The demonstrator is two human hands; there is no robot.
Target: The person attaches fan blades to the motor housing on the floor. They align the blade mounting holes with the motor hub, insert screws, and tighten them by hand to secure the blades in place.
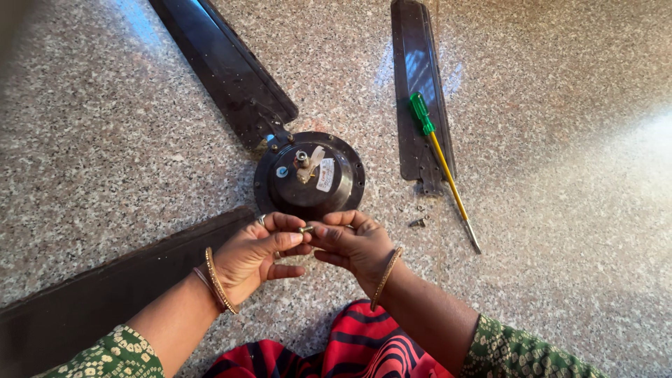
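Both hands on one small bolt, centre frame.
My left hand (255,255) and right hand (353,245) each hold a pinching grip on the bolt (306,229), just below the fan motor hub (309,175); one blade (224,66) attached, another blade (418,91) loose under the screwdriver (442,164), right.

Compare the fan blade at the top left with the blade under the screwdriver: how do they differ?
The top-left blade meets the round motor hub at its inner end; the right blade lies detached, apart from the hub. The right blade carries a green-handled screwdriver across it; the top-left blade carries nothing. The top-left blade runs diagonally; the right blade nearly upright in frame. Both are dark brown, on speckled floor.
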